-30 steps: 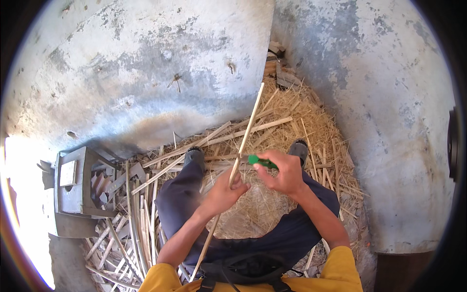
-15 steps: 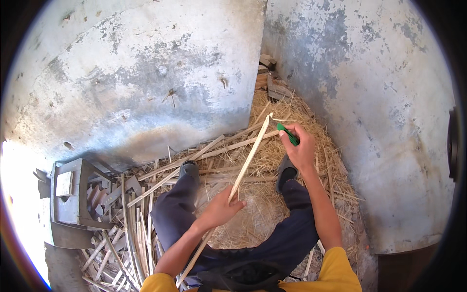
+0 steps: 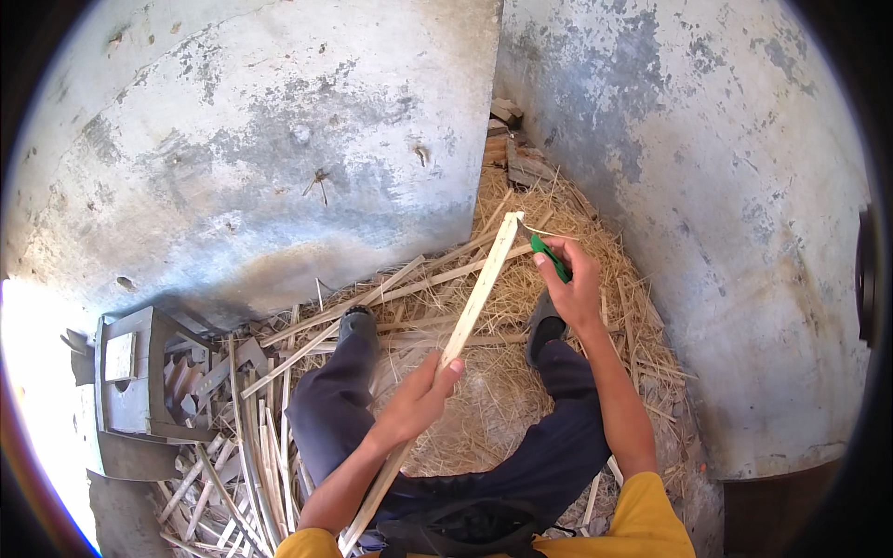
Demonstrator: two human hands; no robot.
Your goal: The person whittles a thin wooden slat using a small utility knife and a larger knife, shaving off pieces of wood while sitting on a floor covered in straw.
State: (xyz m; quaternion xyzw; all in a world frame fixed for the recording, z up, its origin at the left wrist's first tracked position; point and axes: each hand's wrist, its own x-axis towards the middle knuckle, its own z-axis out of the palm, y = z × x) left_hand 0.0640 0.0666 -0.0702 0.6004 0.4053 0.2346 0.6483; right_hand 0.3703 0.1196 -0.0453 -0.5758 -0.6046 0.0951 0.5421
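My left hand (image 3: 416,402) is closed round a long pale wooden strip (image 3: 484,290). The strip slants up from my lap, and its far end sits between my feet and the wall corner. In my right hand (image 3: 573,286) is a green-handled knife (image 3: 550,259), gripped with thumb and fingers. Its dark blade lies against the strip's far end or very close to it. A thin curled shaving (image 3: 549,233) stands out beside the blade.
Straw-like shavings (image 3: 584,221) cover the floor between my shoes. Many loose wooden strips (image 3: 265,446) lie at the left. A grey wooden box-like frame (image 3: 130,372) stands by the left wall. Two peeling walls (image 3: 270,139) meet ahead, with wood pieces (image 3: 530,166) in the corner.
The strip has turned in my left hand, so a broader face now shows. My right hand with the knife has stayed in nearly the same place beside its far end.
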